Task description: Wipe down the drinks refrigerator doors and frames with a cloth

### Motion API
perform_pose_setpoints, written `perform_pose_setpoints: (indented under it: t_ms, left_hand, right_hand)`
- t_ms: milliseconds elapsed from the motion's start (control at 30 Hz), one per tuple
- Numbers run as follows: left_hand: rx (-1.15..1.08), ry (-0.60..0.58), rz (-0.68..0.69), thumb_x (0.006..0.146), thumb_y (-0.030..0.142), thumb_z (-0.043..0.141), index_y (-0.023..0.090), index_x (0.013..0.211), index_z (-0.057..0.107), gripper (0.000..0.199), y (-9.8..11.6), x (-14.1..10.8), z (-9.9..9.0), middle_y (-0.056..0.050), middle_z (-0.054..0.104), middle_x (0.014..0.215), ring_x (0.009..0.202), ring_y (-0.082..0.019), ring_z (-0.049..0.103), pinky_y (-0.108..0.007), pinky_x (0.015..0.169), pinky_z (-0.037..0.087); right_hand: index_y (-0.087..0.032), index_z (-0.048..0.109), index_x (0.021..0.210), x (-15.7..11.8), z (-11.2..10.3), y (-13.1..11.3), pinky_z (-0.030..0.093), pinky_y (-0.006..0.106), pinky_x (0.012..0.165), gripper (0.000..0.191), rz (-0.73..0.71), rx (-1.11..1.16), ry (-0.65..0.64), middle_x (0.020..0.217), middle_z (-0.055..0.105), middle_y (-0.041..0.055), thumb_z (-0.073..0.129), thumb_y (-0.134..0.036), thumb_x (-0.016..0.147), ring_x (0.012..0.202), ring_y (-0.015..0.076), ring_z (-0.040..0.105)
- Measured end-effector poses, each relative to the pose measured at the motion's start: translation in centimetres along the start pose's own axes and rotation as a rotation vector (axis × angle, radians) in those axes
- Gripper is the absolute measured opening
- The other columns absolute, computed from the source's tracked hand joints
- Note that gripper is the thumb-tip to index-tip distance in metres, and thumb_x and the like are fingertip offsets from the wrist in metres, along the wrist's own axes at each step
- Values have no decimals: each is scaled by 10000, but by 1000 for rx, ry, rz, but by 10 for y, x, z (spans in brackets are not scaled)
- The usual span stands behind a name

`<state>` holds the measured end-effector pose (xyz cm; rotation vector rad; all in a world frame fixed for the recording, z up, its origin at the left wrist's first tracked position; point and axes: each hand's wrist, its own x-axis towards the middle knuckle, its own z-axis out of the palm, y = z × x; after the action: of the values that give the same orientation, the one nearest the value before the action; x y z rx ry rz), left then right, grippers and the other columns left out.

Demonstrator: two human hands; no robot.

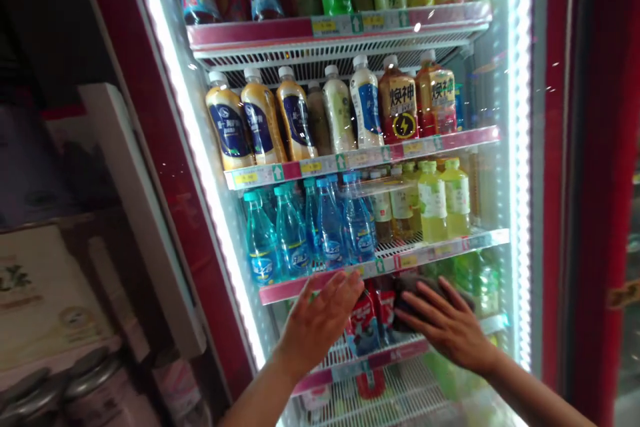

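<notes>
In front of a lit drinks fridge, my right hand (pixel 453 327) presses a dark grey cloth (pixel 405 283) against what looks like its glass door, fingers spread over the cloth. My left hand (pixel 320 313) is flat and open with nothing in it, raised to the door on the left. Whether its palm touches the glass is hard to tell. Behind the hands stand red-labelled bottles (pixel 364 323) on a lower shelf, partly covered by my fingers and the cloth. Just above my left hand are blue water bottles (pixel 330 227).
Upper shelves hold yellow bottles with dark blue labels (pixel 263 117), reddish-brown drinks (pixel 399 103) and yellow-green bottles (pixel 445 200). Bright light strips (pixel 187 120) run down both sides inside a dark red frame (pixel 165 167). At lower left are metal-lidded containers (pixel 93 373).
</notes>
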<state>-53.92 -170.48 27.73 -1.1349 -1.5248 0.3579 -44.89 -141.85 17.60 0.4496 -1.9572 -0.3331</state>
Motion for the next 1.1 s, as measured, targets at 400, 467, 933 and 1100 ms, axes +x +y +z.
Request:
perform_pose_setpoints:
  t_ms: [400, 467, 933, 1100]
  left_hand:
    - [121, 51, -237, 912, 635, 548, 199, 1624, 162, 920, 55, -70, 38, -87, 248, 1684, 1587, -268, 41, -520, 1301, -1]
    - [129, 49, -234, 936, 610, 522, 209, 1630, 99, 906, 57, -70, 42, -79, 192, 1700, 1586, -256, 37, -511, 1299, 11]
    - [78, -72, -269, 975, 546, 500, 211, 1619, -90, 935, 67, -76, 33, -105, 99, 1712, 1582, -277, 30, -502, 1288, 122]
    - [4, -140, -372, 758, 672, 735, 271, 1627, 9, 1201, 81, -122, 19, -124, 66, 1715, 1574, -370, -11, -651, 1242, 91]
  right_hand:
    - [-298, 186, 1626, 71, 15, -15, 304, 493, 1179, 772, 172, -55, 277, 1626, 382, 58, 554, -245, 950, 1507, 279, 332]
    - [-332, 314, 1584, 32, 24, -8, 323, 472, 1166, 664, 76, -69, 294, 1589, 449, 40, 544, -233, 969, 1484, 260, 376]
    - [-274, 385, 1562, 66, 36, -40, 281, 544, 1223, 591, 117, -32, 326, 1644, 344, 47, 504, -287, 984, 1537, 274, 263]
    - [-365, 427, 1528, 34, 23, -10, 324, 495, 1216, 558, -80, -49, 171, 1636, 360, -32, 487, -233, 989, 1515, 235, 318]
